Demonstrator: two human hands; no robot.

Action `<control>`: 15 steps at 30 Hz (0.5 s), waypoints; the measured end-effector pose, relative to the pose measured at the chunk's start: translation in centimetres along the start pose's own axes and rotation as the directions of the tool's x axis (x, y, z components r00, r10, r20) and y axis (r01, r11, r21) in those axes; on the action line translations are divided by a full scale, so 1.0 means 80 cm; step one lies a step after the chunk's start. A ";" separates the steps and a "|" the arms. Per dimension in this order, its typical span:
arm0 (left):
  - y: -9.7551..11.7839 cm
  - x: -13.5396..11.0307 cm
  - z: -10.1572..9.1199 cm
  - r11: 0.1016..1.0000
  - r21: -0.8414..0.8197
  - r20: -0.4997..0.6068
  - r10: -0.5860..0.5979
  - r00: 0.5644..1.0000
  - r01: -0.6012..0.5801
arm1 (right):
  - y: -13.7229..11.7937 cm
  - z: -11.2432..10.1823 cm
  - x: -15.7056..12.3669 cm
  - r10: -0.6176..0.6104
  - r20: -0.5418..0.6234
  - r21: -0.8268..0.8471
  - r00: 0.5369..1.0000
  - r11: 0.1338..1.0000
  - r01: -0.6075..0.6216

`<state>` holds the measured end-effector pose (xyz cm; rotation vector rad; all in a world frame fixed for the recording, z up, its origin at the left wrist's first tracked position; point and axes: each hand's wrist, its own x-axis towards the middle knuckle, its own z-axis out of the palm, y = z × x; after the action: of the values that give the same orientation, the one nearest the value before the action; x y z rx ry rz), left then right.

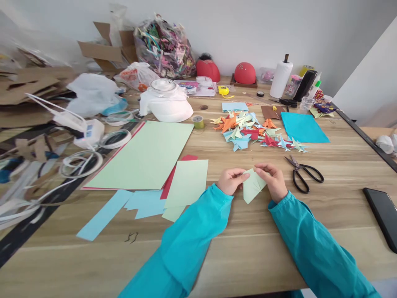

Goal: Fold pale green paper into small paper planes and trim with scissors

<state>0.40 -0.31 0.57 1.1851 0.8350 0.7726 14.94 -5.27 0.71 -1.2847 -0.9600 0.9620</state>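
Observation:
Between my two hands is a pale green sheet of paper (252,191), partly folded, with creases and a pointed lower corner. My left hand (231,180) pinches its left edge between thumb and fingers. At the upper right edge, my right hand (273,180) grips the same paper, its fingertips bent over the top. Beyond the hands lies a pile of folded paper cranes (248,130) in orange, red, blue and green. Black-handled scissors (302,173) rest to the right of my right hand, blades slightly apart.
Large green sheets (145,155), smaller green sheets (187,182) and blue strips (105,215) lie on the left. A thread spool (197,121), bright blue sheet (305,126) and phone (383,217) are around. White cables (82,161) and a router (88,132) crowd the far left.

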 end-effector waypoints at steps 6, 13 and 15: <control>-0.002 0.006 0.002 0.988 0.020 -0.140 0.153 0.978 -0.152 | 0.006 -0.002 0.004 -0.052 0.073 -0.056 0.996 0.997 0.056; -0.004 0.003 0.004 0.956 0.139 -0.108 0.274 0.956 -0.259 | 0.007 0.003 0.000 -0.006 0.165 -0.085 0.986 0.996 0.020; -0.006 0.004 0.005 0.974 0.087 -0.140 0.219 0.966 -0.208 | 0.008 0.002 0.001 -0.010 0.109 -0.063 0.994 0.998 0.017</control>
<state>0.93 -0.32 0.13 1.3077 0.8724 1.0247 14.75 -5.12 0.09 -1.2879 -1.0893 1.0061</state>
